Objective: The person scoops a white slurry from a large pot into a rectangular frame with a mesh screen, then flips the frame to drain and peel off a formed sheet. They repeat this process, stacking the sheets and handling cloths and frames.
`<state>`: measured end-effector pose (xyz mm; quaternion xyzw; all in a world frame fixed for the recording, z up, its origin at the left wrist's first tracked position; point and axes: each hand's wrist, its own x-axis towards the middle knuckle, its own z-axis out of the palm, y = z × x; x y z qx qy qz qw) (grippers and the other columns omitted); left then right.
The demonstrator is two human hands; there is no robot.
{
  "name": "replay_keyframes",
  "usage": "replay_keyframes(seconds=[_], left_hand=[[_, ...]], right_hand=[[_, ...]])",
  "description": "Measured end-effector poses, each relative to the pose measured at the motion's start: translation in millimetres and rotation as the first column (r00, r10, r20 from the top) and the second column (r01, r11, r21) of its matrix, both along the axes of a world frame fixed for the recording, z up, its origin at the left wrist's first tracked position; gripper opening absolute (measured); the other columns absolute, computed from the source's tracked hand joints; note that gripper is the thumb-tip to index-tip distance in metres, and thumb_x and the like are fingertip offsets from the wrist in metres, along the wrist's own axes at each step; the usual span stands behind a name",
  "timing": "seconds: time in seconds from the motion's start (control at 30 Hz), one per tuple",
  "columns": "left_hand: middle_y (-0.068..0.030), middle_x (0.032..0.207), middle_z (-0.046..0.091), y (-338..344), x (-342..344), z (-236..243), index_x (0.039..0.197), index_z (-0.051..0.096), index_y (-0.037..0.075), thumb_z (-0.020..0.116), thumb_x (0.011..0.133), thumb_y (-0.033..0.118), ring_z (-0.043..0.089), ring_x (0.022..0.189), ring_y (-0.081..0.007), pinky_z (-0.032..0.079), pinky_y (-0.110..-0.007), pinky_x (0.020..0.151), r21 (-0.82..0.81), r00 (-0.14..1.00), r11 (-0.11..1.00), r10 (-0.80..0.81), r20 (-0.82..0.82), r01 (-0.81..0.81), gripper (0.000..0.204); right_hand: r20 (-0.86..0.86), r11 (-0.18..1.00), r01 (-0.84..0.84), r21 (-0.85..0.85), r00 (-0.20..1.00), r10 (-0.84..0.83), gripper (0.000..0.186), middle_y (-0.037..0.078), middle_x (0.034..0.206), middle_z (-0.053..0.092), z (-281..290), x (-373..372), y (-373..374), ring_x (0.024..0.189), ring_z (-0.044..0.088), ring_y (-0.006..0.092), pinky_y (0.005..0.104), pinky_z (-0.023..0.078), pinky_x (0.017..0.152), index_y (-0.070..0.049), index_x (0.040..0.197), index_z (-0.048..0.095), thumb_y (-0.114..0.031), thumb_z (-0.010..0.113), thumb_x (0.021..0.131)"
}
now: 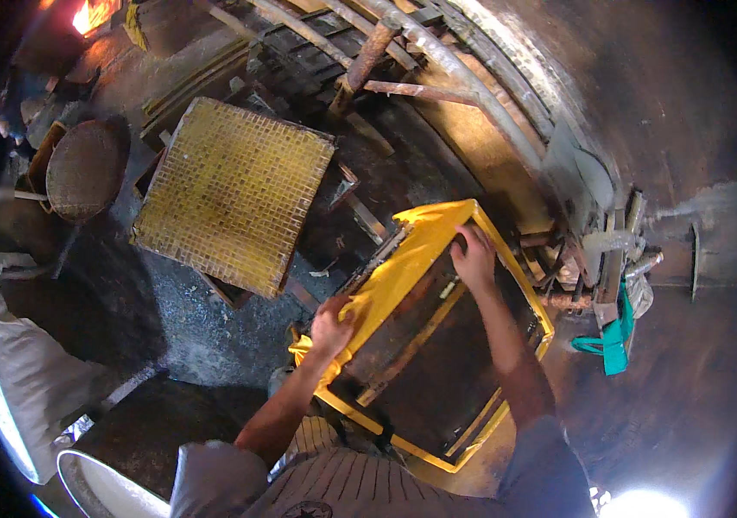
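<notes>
A dark striped shirt with grey sleeves is closest, just below the hands, its forearms reaching out to a yellow-edged rectangular frame that sits tilted in front of the body, its dark inside crossed by a narrow slat. A bright yellow sheet lies along the frame's far left side, spanning between the two hands. The left hand grasps the sheet near the frame's left corner, where the material bunches and hangs in folds. The right hand is at the far corner with its fingers bent over the sheet's other end; whether it is gripping or only pressing cannot be told. Beyond the left hand and to its left, a square yellow woven panel lies at a slant, with a round brown woven tray farther left. Nearer the body, left of the left hand, stands a large drum. Beyond the right hand run rusty pipes, and to its right a teal strap hangs beside stacked scrap wood.
</notes>
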<state>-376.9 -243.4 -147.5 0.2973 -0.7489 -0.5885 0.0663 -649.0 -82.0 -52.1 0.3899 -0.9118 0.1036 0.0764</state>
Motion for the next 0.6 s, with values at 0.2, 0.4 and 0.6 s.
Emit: replay_keyframes(seconds=[0.2,0.4,0.6], left_hand=[[-0.0162,0.106,0.063,0,100,-151,0.107,0.061,0.002,0.061,0.084,0.027,0.065,0.088,-0.0283,0.051,-0.037,0.077,0.274,0.988,0.949,-0.155,-0.023,0.155,0.034],[-0.0136,0.084,0.067,-16,127,-106,0.098,0.062,-0.001,0.064,0.085,0.027,0.065,0.081,-0.0263,0.051,-0.036,0.068,0.365,0.993,0.925,0.076,0.095,-0.106,0.031],[-0.0002,0.065,0.056,-16,137,-70,0.085,0.06,0.007,0.058,0.092,0.022,0.055,0.065,-0.0127,0.046,-0.03,0.057,0.642,0.938,0.694,0.326,0.121,-0.325,0.017]], right_hand=[[0.194,0.53,0.034,0.848,0.909,-0.369,0.039,0.016,0.12,0.06,-67,-68,-128,0.115,0.055,0.0295,0.0432,0.044,0.096,-0.01,0.118,0.062,-0.021,0.06,0.08],[0.073,0.395,0.084,0.915,0.928,-0.366,0.032,0.012,0.123,0.06,-143,-87,-141,0.114,0.058,0.0283,0.0428,0.048,0.091,-0.01,0.116,0.064,-0.019,0.055,0.086],[-0.026,0.784,0.498,0.371,0.849,-0.528,0.03,0.014,0.1,0.067,-125,-132,-112,0.098,0.063,0.0346,0.0438,0.05,0.086,-0.015,0.1,0.067,-0.038,0.057,0.084]])
